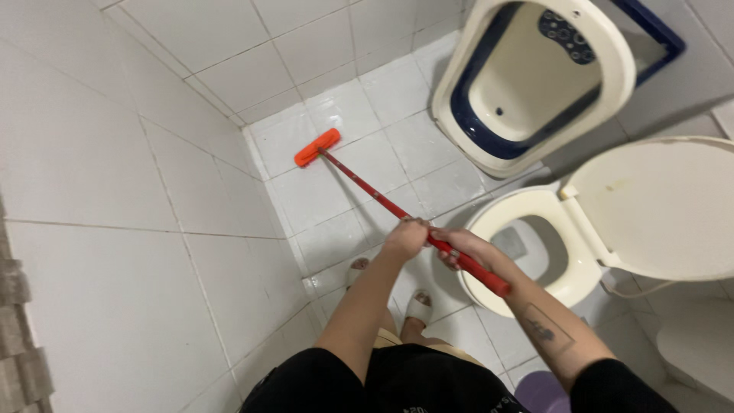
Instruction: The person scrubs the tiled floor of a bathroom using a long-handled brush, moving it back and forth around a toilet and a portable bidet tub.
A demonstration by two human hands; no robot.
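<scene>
Left hand [405, 237] is clamped around the red handle [397, 210] of a floor brush, fingers wrapped from above, about mid-shaft. Right hand [464, 248] is clamped on the same handle just behind it, nearer the butt end, which sticks out past the wrist over the toilet rim. Both hands sit close together, almost touching. The right forearm carries a dark tattoo. The handle runs diagonally up-left from the hands to the orange brush head [316, 147], which lies flat on the white tiled floor [359, 183], close to the corner where the floor meets the white tiled wall [115, 191]. Floor tiles near the head look glossy, possibly wet; cannot tell for sure. Below the hands, two feet in light sandals [419, 307] stand on the floor. To the right, a cream toilet [527, 206] stands with seat down and lid [657, 206] raised. Above it, a cream and dark blue child potty seat [535, 84] leans against the wall. A purple object [541, 391] shows at the bottom edge, partly hidden.
</scene>
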